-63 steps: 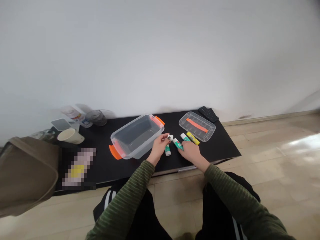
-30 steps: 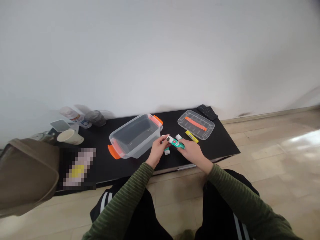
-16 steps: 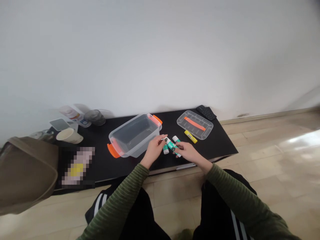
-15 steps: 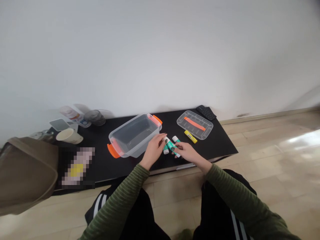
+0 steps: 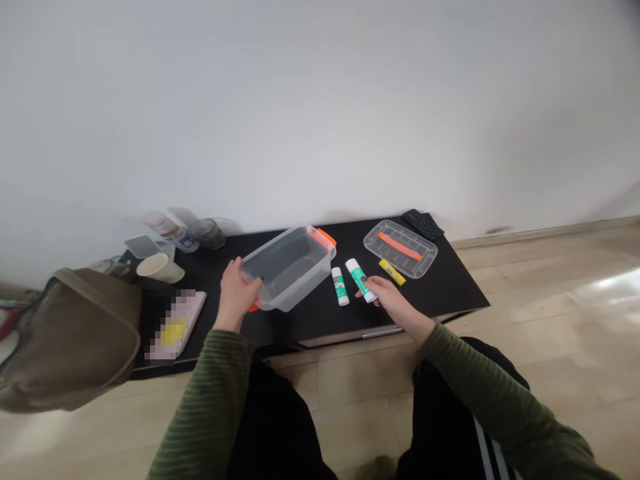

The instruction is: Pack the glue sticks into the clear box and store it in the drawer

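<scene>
My left hand [image 5: 236, 293] grips the left end of a clear plastic box [image 5: 300, 293], thumb over the rim and covering most of that end's orange latch. Inside, the box looks bare. My right hand [image 5: 385, 293] is closed on a green-and-white glue stick [image 5: 359, 275], held at a tilt by its lower part with the white cap pointing up and away. Whether a second stick is behind it, I cannot tell. Another green-and-white glue stick [image 5: 339, 287] lies on the black tabletop [image 5: 310, 320] between the box and my right hand.
Right of the held stick lies a small yellow tube [image 5: 392, 272], beside a clear lid [image 5: 425, 267] with an orange handle. Behind are black keypad-like items [image 5: 424, 225]. On the left stand a paper cup [image 5: 161, 268], a spray can [image 5: 170, 231], a dark jar [image 5: 207, 233] and a brown bag [image 5: 75, 333].
My left hand has left the glue sticks and moved left onto the box's end. My right hand keeps a glue stick, now tilted more upright. One stick lies apart on the table.
</scene>
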### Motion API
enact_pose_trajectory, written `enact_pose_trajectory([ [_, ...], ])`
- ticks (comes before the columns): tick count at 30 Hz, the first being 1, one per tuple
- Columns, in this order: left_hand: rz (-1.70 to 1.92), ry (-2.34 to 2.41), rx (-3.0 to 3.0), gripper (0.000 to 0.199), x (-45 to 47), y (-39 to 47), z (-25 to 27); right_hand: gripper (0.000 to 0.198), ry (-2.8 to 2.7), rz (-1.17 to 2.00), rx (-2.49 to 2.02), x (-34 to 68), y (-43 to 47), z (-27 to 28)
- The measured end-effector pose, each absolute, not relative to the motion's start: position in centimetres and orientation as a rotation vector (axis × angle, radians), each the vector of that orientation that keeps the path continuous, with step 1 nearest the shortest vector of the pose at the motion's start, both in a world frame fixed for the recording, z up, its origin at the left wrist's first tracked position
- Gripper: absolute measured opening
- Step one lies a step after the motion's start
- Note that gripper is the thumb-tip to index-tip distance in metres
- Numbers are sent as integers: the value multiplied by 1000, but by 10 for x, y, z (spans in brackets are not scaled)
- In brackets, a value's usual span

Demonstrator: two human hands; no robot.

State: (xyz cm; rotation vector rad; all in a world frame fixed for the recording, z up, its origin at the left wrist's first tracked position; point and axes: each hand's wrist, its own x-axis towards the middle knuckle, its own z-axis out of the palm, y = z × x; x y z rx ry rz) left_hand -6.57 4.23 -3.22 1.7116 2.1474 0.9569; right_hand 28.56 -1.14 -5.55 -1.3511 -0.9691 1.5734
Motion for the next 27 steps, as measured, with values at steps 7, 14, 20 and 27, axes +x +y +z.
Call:
enact_pose_trajectory([
  [7, 906, 2070, 1787, 71, -63, 11, -36, 38, -835, 1601, -1276, 283, -11, -54],
  [14, 891, 2060, 1808, 73, -55, -9, -35, 41, -829, 1482, -1200, 285, -11, -41],
  [20, 787, 2044, 1820, 72, -37, -27, -30, 41, -1094, 1182, -1228, 284, -19, -24],
  [27, 808, 1996, 1817, 68, -6, -51, -25, 32, -1667, 844, -1260, 243, -32, -7],
])
